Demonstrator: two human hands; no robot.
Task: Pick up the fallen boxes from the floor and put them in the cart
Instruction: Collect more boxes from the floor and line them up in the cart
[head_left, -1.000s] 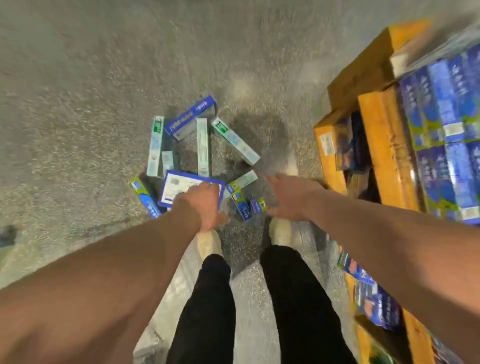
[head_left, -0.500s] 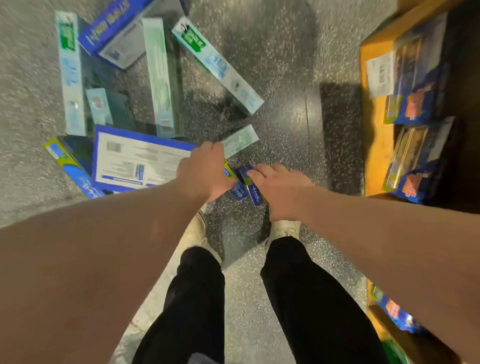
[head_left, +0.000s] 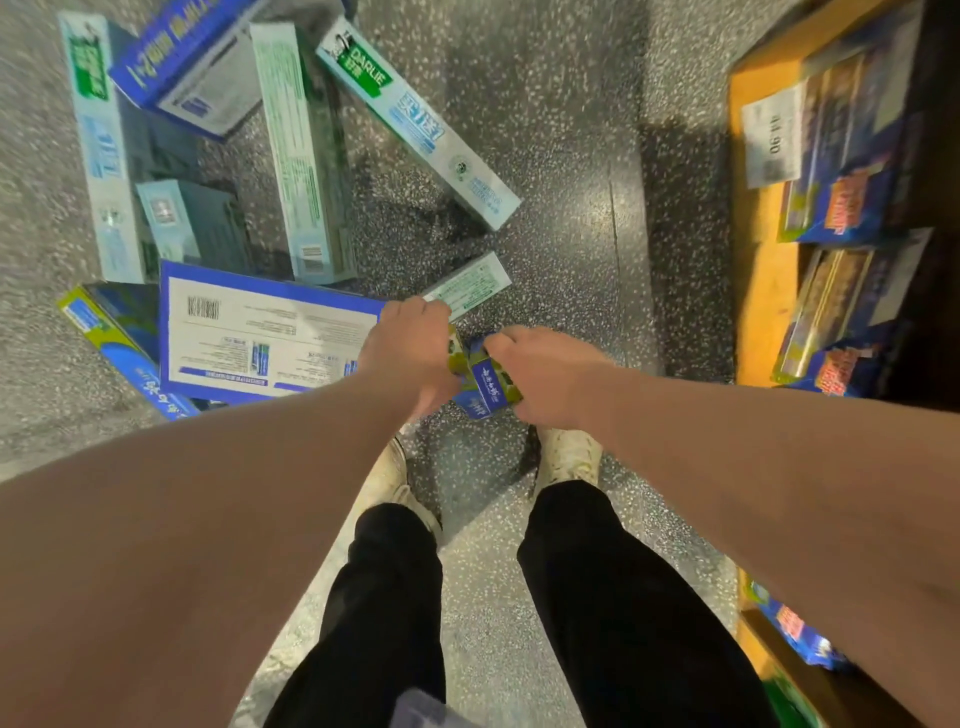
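Both hands are closing on one small blue-green box (head_left: 485, 387): our left hand (head_left: 413, 353) and right hand (head_left: 545, 376) are pinching its opposite sides just above the floor (head_left: 545, 130). We are advising an even squeeze and a level lift, clear of the large blue box (head_left: 265, 332).

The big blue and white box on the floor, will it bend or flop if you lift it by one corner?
The big blue and white box looks like flat thin cardboard, so it probably stays fairly stiff but may sag. It looks wide and slim, so likely light, awkward for one hand.
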